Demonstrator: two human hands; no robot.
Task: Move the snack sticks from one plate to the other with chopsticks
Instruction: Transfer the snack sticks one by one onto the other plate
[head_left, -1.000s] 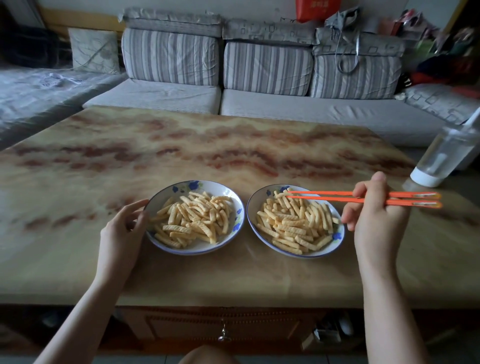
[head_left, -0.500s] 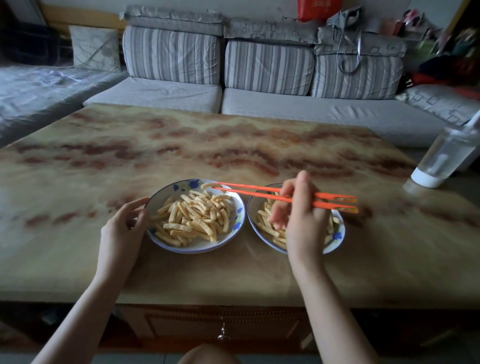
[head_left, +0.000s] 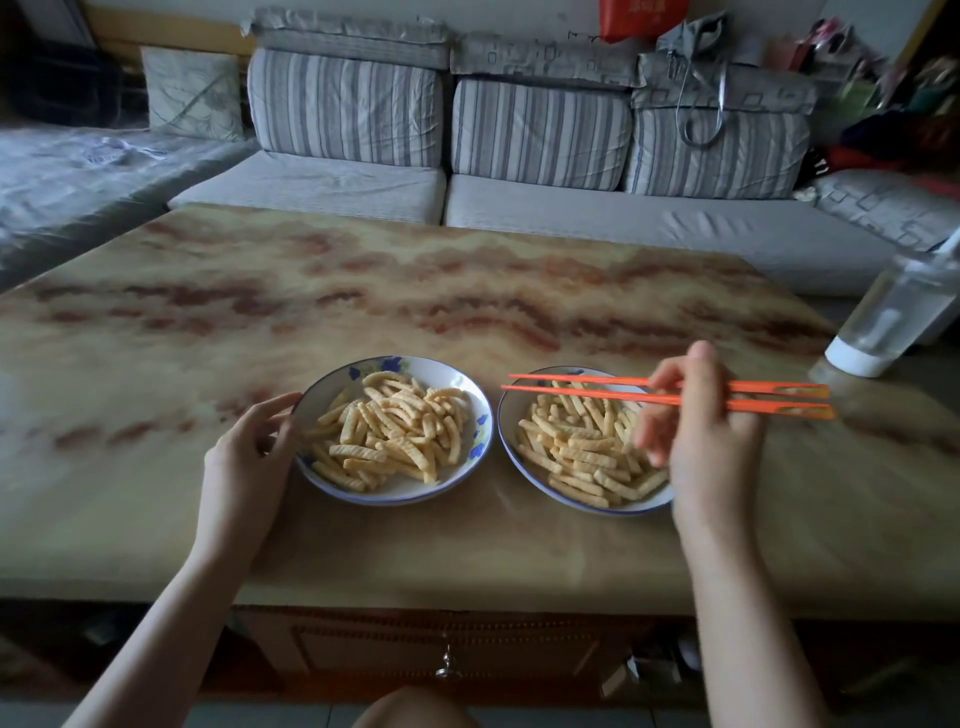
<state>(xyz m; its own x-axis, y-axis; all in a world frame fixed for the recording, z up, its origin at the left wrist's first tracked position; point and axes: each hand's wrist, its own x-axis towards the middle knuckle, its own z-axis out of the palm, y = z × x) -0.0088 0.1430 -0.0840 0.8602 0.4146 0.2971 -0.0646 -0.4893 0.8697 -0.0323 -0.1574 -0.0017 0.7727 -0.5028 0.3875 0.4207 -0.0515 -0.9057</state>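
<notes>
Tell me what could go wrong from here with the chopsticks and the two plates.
1. The chopsticks in the right hand hold nothing yet; a ridged snack stick could slip out over the gap between plates and land on the table.
2. Only the left plate is steadied, by the left hand; the right plate may slide if prodded.
3. The chopsticks' rear ends sit near the bottle, which a backswing might knock.
</notes>
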